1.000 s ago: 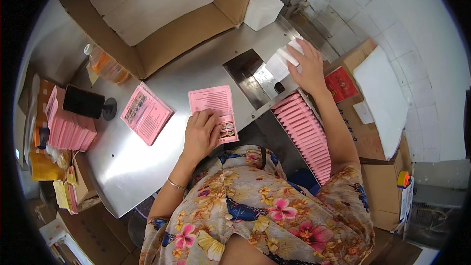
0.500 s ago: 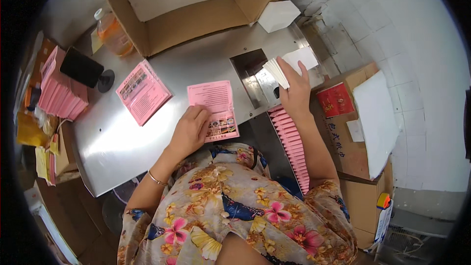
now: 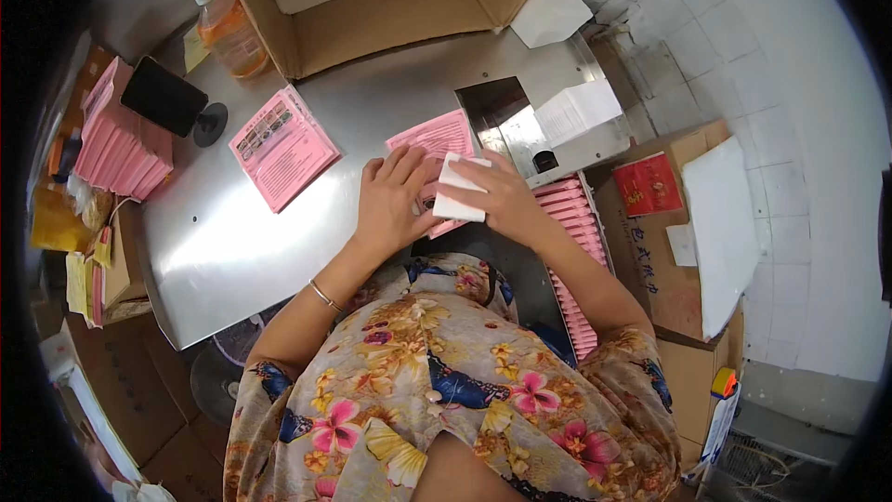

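In my right hand (image 3: pixel 509 197) is a small stack of folded white napkins (image 3: pixel 462 191), gripped between thumb and fingers. It is held over an opened pink printed packet (image 3: pixel 435 135) on the metal table, covering much of its lower half. My left hand (image 3: pixel 395 200) lies beside the stack, fingers stretched out over the packet's left side. The left thumb comes close to the stack's lower corner; I cannot tell if they touch. To the left lies a pile of flat pink packets (image 3: pixel 283 149).
Beyond my right hand, white napkins (image 3: pixel 578 113) stand by a rectangular opening (image 3: pixel 492 107) in the table (image 3: pixel 218 251). A row of filled pink packets (image 3: pixel 569 251) sits under my right forearm. Around are a cardboard box (image 3: pixel 390 23), a bottle (image 3: pixel 232 37), a phone on a stand (image 3: pixel 164 98) and stacked packets (image 3: pixel 121 149).
My right hand has brought the napkins leftward from the table opening to the pink packet. My left hand has shifted slightly right and up, its fingers now spread.
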The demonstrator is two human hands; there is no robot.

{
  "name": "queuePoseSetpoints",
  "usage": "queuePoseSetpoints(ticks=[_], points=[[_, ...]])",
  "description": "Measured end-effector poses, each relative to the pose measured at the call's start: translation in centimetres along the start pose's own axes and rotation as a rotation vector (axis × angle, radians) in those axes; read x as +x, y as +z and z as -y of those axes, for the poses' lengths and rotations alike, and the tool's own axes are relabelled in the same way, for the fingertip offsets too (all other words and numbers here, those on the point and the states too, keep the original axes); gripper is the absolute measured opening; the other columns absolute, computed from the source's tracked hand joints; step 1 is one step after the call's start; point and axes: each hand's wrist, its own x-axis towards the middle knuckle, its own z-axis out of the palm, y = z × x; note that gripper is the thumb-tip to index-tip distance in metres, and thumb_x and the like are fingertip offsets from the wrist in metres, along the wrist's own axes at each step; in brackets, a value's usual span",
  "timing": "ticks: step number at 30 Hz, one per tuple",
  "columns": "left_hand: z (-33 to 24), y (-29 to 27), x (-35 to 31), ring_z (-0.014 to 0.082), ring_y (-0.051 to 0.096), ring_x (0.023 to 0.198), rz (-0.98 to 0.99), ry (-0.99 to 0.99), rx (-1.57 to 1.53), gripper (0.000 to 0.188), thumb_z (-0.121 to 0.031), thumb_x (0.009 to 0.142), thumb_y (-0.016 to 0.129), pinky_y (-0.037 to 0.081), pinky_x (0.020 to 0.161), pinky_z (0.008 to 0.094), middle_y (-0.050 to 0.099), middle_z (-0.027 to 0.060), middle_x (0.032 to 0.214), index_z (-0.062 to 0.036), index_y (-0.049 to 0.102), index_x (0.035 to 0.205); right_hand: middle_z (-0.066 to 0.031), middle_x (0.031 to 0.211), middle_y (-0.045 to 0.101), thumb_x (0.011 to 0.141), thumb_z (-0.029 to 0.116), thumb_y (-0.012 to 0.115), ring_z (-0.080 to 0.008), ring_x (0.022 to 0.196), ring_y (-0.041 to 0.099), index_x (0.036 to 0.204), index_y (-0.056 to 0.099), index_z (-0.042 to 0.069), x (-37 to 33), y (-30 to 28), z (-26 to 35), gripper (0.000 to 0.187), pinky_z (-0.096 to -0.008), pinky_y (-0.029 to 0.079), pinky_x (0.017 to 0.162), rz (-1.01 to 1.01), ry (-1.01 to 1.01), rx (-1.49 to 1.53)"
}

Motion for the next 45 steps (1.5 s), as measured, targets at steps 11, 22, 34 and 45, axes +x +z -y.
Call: queuePoseSetpoints(ticks=[11,22,34,45], points=[[-0.3,-0.2,0.1,0.0376,0.052,0.128,-0.019,-0.014,-0.01,0.072,-0.051,0.075,0.078,0.04,0.102,0.0549,0.059,0.0183,0.133,-0.0047,0.062,0.127,-0.0125,0.124,0.067,0.079,0.001,0.062,-0.0277,0.121,0.062,0.129,0.066,0.014,0.7,1.6,-1.2,0.051,-0.0528,0.033,0.112,-0.004,0.08,-0.113],[-1.2,-0.6,1.2,0.0358,0.046,0.132,-0.068,0.031,0.006,0.094,-0.039,0.072,0.083,0.034,0.108,0.0541,0.047,0.0158,0.145,-0.0104,0.041,0.151,-0.0137,0.104,0.071,0.087,0.021,0.061,-0.0278,0.102,0.066,0.109,0.073,0.014,6.4,5.3,-2.1,0.026,-0.0554,0.026,0.116,-0.043,0.059,-0.369],[9.9,-7.0,-6.1,0.0342,0.053,0.13,-0.123,-0.28,0.272,0.035,-0.01,0.093,0.061,0.038,0.108,0.0474,0.058,0.018,0.138,-0.0058,0.065,0.128,-0.0179,0.101,0.072,0.095,0.013,0.053,-0.0353,0.088,0.069,0.115,0.07,0.009,-1.2,-2.3,-5.2,0.027,-0.0452,0.055,0.077,0.282,0.529,-0.198],[11.8,-8.8,-3.9,0.0367,0.063,0.096,-0.305,-0.304,0.385,0.016,-0.007,0.09,0.062,0.048,0.086,0.0434,0.066,0.0163,0.106,-0.0006,0.064,0.104,-0.0129,0.09,0.066,0.092,0.013,0.066,-0.0335,0.081,0.065,0.119,0.07,0.003,-1.9,-9.4,-7.9,0.028,-0.0393,0.05,0.076,-0.32,0.491,-0.396]])
